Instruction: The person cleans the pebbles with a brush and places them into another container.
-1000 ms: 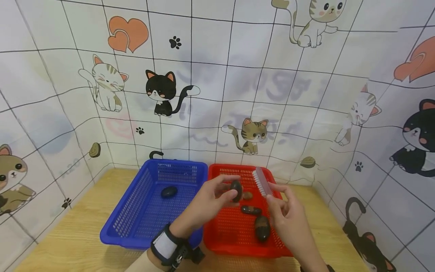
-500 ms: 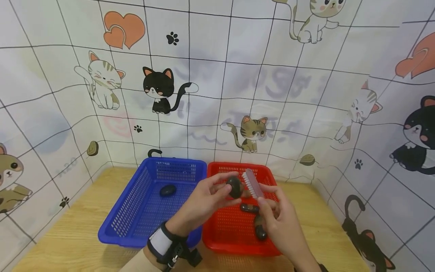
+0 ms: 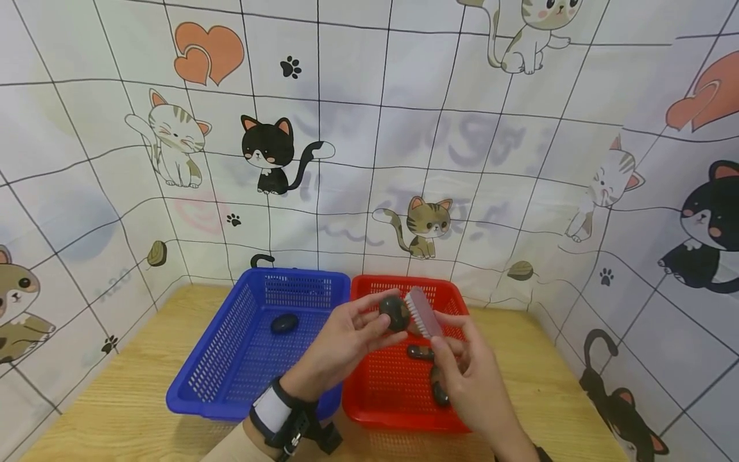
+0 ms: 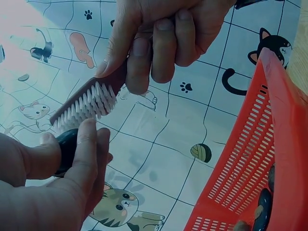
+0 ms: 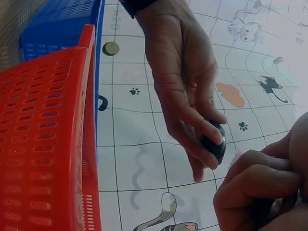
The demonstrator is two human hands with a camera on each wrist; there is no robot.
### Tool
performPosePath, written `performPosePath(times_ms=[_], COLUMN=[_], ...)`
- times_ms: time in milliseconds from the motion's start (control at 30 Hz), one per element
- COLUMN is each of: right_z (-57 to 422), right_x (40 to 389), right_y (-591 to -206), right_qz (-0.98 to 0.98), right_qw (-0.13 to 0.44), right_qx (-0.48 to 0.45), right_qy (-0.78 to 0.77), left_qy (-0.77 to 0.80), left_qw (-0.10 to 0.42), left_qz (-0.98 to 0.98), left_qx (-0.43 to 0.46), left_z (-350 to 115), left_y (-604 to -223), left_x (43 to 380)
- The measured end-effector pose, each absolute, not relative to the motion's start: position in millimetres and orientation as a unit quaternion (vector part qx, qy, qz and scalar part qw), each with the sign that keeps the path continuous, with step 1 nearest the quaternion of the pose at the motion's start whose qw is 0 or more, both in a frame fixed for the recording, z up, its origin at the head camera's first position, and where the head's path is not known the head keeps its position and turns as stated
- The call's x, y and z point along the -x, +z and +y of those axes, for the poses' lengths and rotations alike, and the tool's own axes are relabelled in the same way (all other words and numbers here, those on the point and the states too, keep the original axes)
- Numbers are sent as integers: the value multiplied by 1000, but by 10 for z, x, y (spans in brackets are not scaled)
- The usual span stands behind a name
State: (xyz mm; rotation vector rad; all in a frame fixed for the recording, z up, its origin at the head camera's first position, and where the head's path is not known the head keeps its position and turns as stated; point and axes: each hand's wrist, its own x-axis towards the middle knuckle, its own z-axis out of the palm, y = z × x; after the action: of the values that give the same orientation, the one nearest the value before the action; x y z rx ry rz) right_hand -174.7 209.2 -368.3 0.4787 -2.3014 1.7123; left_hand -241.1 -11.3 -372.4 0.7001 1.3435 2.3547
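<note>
My left hand (image 3: 352,330) grips a dark, smooth stone (image 3: 395,314) with a brownish patch, held up over the red basket. Pinched between thumb and fingers of my right hand (image 3: 470,366) is a scrub brush (image 3: 424,312) with a mauve back and white bristles. Its bristles face the stone, right at its side in the head view. In the left wrist view the bristles (image 4: 89,106) slant just above the stone (image 4: 67,151). The right wrist view shows the stone (image 5: 215,143) between the left fingertips, while the brush is mostly hidden by the right hand.
Below the hands is a red plastic basket (image 3: 378,420) with several brown-smeared dark stones, including a small one (image 3: 420,352) and a larger one (image 3: 439,386). Left of it stands a blue basket (image 3: 190,391) holding one dark stone (image 3: 285,323). A cat-print sheet (image 3: 346,128) rises behind.
The brush has moved left, up to the stone. The left hand has turned the stone so a broader face and its brown patch show. The right hand now covers more of the large stone.
</note>
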Motion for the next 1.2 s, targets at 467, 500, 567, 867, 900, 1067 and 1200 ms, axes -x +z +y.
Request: performPosePath(times_ms=[467, 500, 567, 867, 900, 1067, 1200], right_z=[1996, 1994, 1992, 1997, 1997, 1989, 1977], right_x=[1746, 1751, 1765, 1779, 1776, 1779, 1789], right_y=[-3766, -3768, -3774, -3790, -3792, -3796, -3793], right_qz=[-802, -801, -803, -812, -809, -801, -805], right_qw=[130, 132, 134, 112, 112, 135, 135], right_qx=[-169, -169, -165, -145, -148, -152, -142], right_qy=[559, 559, 557, 555, 557, 563, 559], left_qy=[823, 823, 824, 830, 831, 828, 833], left_qw=[140, 140, 139, 124, 125, 132, 125], left_qz=[487, 487, 487, 490, 488, 487, 484], left_qx=[-257, -257, -253, -235, -236, -247, -236], left_z=[-72, -74, -78, -81, -80, -72, -73], left_y=[-3756, -3756, -3756, -3759, -3755, -3733, -3731], left_x=[2362, 2358, 2355, 2356, 2353, 2349, 2353])
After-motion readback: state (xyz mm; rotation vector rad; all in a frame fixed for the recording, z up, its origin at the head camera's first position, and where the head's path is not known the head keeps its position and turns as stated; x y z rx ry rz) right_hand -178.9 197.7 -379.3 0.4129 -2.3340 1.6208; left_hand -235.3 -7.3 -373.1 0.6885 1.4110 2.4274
